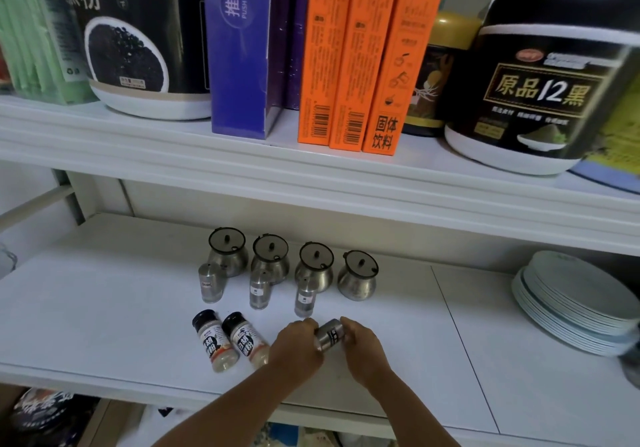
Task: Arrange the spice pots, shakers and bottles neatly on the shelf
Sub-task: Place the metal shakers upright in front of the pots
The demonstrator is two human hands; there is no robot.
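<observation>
Several steel spice pots with dark lids stand in a row at the back of the white shelf [104, 308], the leftmost pot [228, 250] to the rightmost pot [357, 275]. Three steel shakers stand in front of them, among them the left shaker [210, 282] and the right shaker [304, 296]. Two clear pepper bottles with black caps [214, 341] [245, 339] stand side by side nearer the front edge. My left hand [294, 348] and my right hand [363, 346] both grip a tilted steel shaker [329, 335] just above the shelf.
A stack of white plates [571, 304] sits at the right end of the same shelf. The shelf above carries round tubs [533, 75], a purple box [242, 48] and orange boxes [349, 55]. Bags lie below the front edge.
</observation>
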